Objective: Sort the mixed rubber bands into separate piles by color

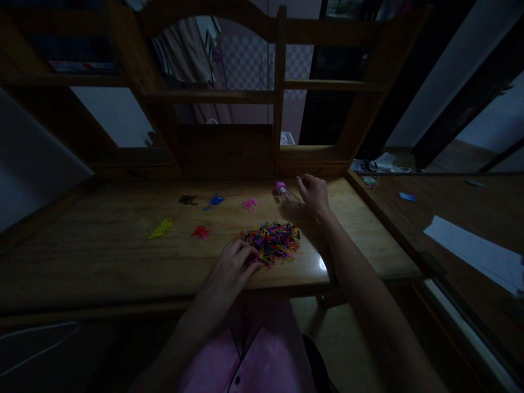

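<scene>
A heap of small multicoloured rubber bands (275, 241) lies near the table's front edge. My left hand (234, 263) is at the heap's left side, thumb and fingers pinched on rubber bands at its edge. Behind the heap, my right hand (313, 194) is raised with curled fingers; whatever is inside them is hidden. Just left of it, a clear bottle with a pink cap (280, 187) lies on its side. Sorted by colour are little groups of bands: pink (251, 204), blue (214, 201), black (188, 200), red (201, 232) and yellow (162, 229).
The wooden table (102, 256) has a shelf frame (213, 97) rising along its back. To the right, another wooden surface (413, 224) holds white paper (477, 251), a small blue card (407, 196) and a few bands. Light is dim.
</scene>
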Available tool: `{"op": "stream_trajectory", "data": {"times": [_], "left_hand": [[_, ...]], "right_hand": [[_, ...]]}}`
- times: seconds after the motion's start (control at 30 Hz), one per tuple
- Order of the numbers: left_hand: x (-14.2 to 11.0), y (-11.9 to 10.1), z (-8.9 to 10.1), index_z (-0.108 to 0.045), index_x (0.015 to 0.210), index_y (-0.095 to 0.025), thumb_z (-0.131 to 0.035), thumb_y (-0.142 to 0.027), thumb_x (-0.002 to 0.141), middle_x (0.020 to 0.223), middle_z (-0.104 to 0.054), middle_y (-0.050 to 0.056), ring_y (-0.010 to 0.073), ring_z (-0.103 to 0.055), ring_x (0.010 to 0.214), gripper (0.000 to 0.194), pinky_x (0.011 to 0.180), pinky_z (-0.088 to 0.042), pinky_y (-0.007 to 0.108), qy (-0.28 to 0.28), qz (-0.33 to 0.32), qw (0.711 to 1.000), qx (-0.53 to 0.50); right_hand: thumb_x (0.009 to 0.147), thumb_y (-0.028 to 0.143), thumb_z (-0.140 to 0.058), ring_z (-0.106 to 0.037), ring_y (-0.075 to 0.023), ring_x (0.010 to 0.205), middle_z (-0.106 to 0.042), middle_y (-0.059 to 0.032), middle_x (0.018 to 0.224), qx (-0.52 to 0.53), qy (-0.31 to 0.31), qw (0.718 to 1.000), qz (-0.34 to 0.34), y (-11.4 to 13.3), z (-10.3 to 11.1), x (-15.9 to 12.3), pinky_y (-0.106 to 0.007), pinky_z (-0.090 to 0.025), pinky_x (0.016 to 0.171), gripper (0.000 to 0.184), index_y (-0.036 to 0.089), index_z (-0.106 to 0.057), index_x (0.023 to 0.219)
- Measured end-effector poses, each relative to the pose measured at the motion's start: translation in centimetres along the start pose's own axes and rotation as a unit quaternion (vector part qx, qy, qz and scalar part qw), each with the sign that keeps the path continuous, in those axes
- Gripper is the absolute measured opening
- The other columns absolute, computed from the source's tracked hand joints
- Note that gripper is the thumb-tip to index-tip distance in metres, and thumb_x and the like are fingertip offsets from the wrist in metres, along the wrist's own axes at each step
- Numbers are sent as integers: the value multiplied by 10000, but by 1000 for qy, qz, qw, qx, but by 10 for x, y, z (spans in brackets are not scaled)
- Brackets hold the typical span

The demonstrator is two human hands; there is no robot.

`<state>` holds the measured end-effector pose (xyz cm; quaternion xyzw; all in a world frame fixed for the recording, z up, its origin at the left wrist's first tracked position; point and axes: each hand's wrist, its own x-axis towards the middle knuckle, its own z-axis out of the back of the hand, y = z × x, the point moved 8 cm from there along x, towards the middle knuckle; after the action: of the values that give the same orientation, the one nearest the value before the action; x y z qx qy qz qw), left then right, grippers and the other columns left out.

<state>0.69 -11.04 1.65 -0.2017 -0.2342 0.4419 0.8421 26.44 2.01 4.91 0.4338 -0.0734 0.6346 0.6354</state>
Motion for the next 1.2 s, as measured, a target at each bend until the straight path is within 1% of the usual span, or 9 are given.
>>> {"op": "stream_trajectory", "data": {"times": [0.23, 0.33, 0.43, 0.57, 0.73, 0.83, 0.93, 1.1, 1.2], "left_hand": [[4, 0, -2, -629, 930, -200, -544, -235, 895, 951, -632, 48, 225, -568, 934, 98, 860, -430, 383, 15, -45, 992, 120], [5, 2, -2, -636, 935, -207, -552, -223, 886, 945, -657, 42, 229, -575, 927, 99, 867, -405, 395, 9, -58, 989, 136], [5, 7, 2, -641, 951, -221, -566, -230, 877, 947, -672, 30, 221, -587, 923, 106, 861, -407, 384, -1, -50, 993, 105], [5, 14, 9, -642, 982, -239, -547, -237, 884, 994, -673, 17, 198, -606, 942, 136, 845, -443, 338, -18, -8, 1000, 24], [3, 14, 24, -657, 947, -243, -539, -315, 895, 994, -679, 7, 176, -629, 912, 148, 801, -479, 281, -81, 34, 994, -60], [1, 15, 30, -670, 929, -238, -538, -359, 896, 997, -688, 10, 173, -636, 926, 182, 818, -484, 271, -100, 49, 990, -86], [-1, 32, 39, -677, 928, -238, -565, -407, 870, 978, -704, 12, 180, -654, 899, 212, 797, -497, 274, -129, 80, 985, -88], [-12, 93, 67, -639, 881, -218, -625, -446, 799, 905, -711, 15, 188, -669, 818, 243, 739, -501, 280, -237, 167, 956, -35], [-19, 119, 78, -636, 853, -228, -626, -477, 784, 834, -699, 14, 207, -659, 762, 258, 680, -479, 295, -253, 210, 944, 44]], "right_hand": [[934, 366, -460, -500, -140, 538, -605, -42, 618, -2, 6, 1000, 5, 2, 0, -1, -260, -280, 536, 338, 182, -595, 686], [937, 366, -454, -506, -140, 541, -610, -42, 629, 3, 12, 1000, 10, 3, -1, -1, -262, -273, 532, 338, 184, -589, 686], [938, 361, -448, -522, -144, 556, -621, -47, 647, 8, 18, 1000, 8, 2, -2, -1, -262, -278, 540, 334, 185, -594, 695], [933, 368, -456, -521, -144, 557, -629, -48, 660, 7, 24, 1000, 5, 2, -3, -1, -264, -277, 543, 326, 185, -607, 711], [936, 374, -448, -508, -141, 546, -617, -42, 644, 5, 29, 1000, 5, 3, -3, -1, -266, -273, 537, 339, 185, -604, 701], [933, 373, -451, -513, -141, 552, -621, -40, 646, 7, 32, 999, 2, 3, -4, -1, -262, -277, 537, 336, 186, -600, 696], [932, 373, -452, -514, -140, 556, -625, -39, 652, 10, 29, 1000, 3, 2, -4, -1, -260, -278, 538, 330, 186, -602, 705], [925, 365, -464, -502, -138, 545, -611, -38, 628, 3, 22, 1000, 10, 3, -3, 0, -259, -279, 544, 329, 183, -592, 683], [925, 363, -463, -511, -141, 557, -616, -42, 639, 4, 22, 1000, 10, 4, -4, -1, -255, -288, 550, 321, 185, -599, 696]]}}
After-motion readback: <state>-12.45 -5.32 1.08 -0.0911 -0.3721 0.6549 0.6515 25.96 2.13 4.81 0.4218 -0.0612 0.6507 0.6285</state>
